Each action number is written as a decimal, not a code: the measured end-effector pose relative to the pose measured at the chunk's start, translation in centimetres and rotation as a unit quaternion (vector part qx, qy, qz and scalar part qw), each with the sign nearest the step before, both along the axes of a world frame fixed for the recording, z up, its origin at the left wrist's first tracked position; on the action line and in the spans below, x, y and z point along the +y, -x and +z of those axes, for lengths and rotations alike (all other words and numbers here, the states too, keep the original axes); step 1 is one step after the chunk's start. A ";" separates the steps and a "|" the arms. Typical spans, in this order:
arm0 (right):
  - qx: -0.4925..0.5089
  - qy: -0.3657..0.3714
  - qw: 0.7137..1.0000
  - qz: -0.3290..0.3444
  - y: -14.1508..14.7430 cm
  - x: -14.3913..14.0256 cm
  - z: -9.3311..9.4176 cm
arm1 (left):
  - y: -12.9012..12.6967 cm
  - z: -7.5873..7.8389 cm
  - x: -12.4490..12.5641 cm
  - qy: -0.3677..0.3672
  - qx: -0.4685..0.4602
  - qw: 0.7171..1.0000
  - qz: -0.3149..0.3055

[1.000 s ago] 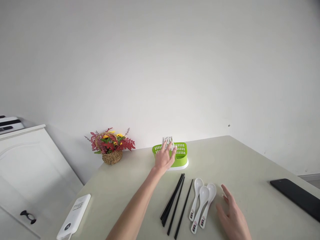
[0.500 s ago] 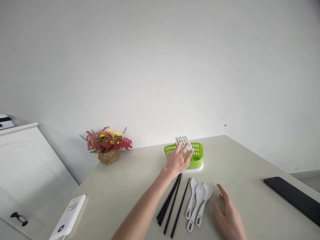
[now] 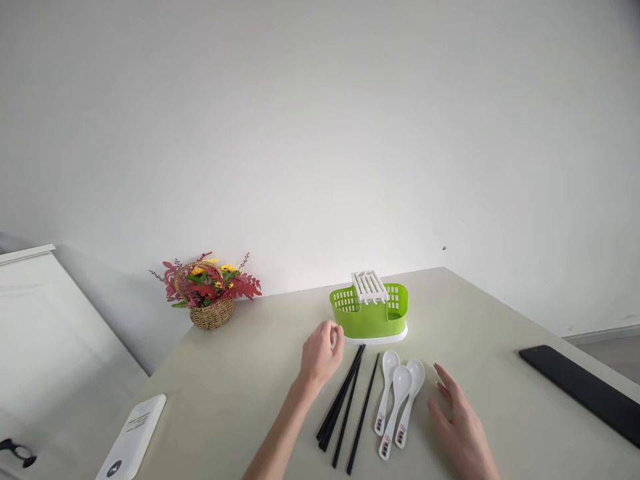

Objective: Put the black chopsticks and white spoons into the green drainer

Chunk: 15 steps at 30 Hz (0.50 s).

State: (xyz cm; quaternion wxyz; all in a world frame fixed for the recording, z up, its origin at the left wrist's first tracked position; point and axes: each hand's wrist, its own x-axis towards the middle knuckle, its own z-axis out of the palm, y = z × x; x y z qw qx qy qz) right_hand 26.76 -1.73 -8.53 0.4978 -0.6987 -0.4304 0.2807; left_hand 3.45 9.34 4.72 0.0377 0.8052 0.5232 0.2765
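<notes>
A green slotted cutlery holder point(image 3: 369, 317) with a white slotted top piece point(image 3: 369, 286) stands on a white base toward the back of the table. My left hand point(image 3: 320, 353) hovers just left of and in front of it, fingers loosely curled, holding nothing. Several black chopsticks point(image 3: 349, 404) lie in front of the holder. Three white spoons point(image 3: 398, 401) lie to their right. My right hand point(image 3: 463, 427) rests flat on the table right of the spoons, fingers apart, empty.
A wicker basket of red and yellow flowers point(image 3: 206, 292) sits at the table's back left. A white power bank point(image 3: 132, 436) lies at the front left edge. A black phone point(image 3: 583, 389) lies at the right. A white cabinet point(image 3: 45, 333) stands left of the pale table point(image 3: 250, 393).
My left hand slid the green holder rightward along the table, then let go of it and drew back toward me. My right hand stayed put.
</notes>
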 end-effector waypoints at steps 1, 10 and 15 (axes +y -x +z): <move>0.000 0.004 1.000 0.002 -0.1 0.0 0.0 | 0.7 -0.8 -0.3 0.019 0.013 1.000 -0.013; -0.047 -0.007 0.997 -0.053 0.8 0.0 -0.4 | 2.0 -4.9 0.0 0.139 0.092 0.984 -0.065; -0.068 -0.019 0.995 -0.067 0.4 0.0 -1.7 | 1.4 -5.5 0.3 0.150 0.126 0.978 -0.070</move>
